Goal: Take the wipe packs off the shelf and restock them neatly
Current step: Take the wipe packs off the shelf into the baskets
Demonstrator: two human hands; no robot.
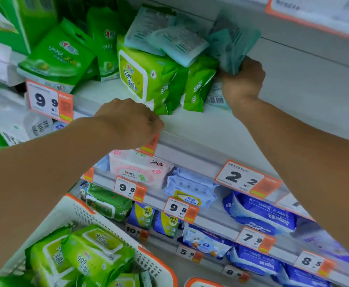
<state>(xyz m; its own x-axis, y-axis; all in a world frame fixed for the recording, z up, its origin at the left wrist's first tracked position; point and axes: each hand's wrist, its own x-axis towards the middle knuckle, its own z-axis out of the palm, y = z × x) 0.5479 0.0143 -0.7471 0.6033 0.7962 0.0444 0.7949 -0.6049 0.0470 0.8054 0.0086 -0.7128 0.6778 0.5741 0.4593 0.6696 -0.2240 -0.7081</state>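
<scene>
Teal, crinkly flat wipe packs (232, 48) stood clamped in the right hand (242, 81) on the shelf (200, 125), while the left hand (132, 121) was fisted at its edge.

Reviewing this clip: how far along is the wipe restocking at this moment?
Partway. Done: several green packs already sit in the basket. In hand: the right hand grips a bunch of teal packs; the left hand is closed at the shelf edge. Left: jumbled green and teal packs remain on the shelf.
</scene>
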